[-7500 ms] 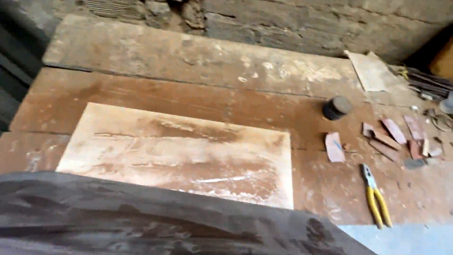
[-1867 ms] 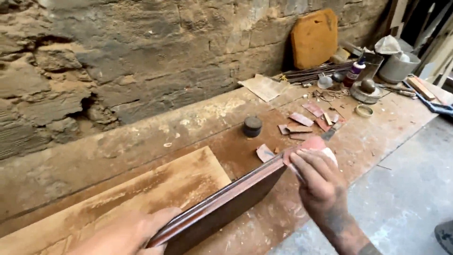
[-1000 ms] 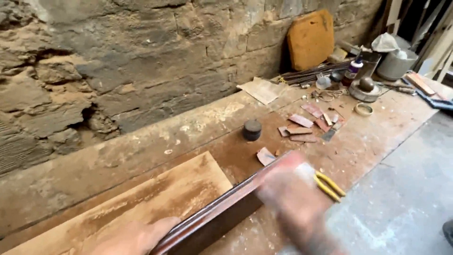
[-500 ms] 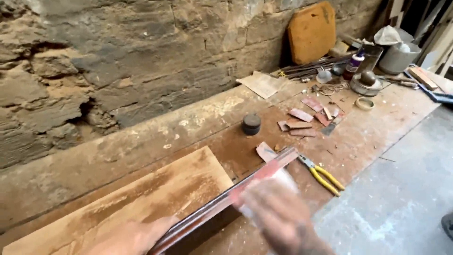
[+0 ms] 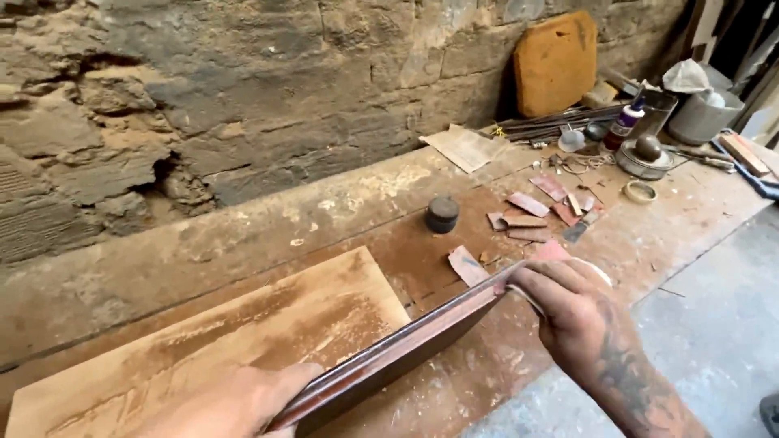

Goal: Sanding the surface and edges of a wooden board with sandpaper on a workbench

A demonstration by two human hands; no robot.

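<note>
- Dark wooden board [image 5: 389, 357] is stood on edge over the dusty workbench [image 5: 243, 243].
- Near end gripped by left hand [image 5: 235, 401].
- Far end pinched, sandpaper [image 5: 560, 253] included, by right hand [image 5: 568, 312].

A small white bottle [image 5: 624, 123] with a dark label and purple base stands far right on the workbench [image 5: 243, 235].

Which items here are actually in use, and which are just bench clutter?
In use:
- left hand
- right hand
- dark wooden board held on edge
- sandpaper piece under the right hand

Lying about:
- sandpaper scraps
- round black tin
- orange slab
- tape roll
</note>
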